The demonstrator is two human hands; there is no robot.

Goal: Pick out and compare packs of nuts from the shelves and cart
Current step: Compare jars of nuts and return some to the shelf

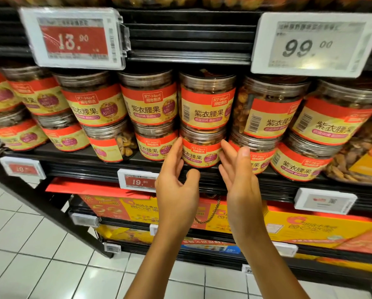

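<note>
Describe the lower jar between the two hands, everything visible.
The lower jar is a round clear plastic tub with a ribbed clear lid, brown nuts showing above a red and cream label with purple print. It stands upright at the front of the black shelf, a matching jar stacked on it. The left hand and right hand flank it, fingers open at its sides; contact unclear.

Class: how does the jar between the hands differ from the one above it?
The lower jar stands between the left hand and right hand; the upper jar rests on it. The upper jar shows a barcode, the lower jar a purple seal. Both share red-and-yellow labels.
</note>
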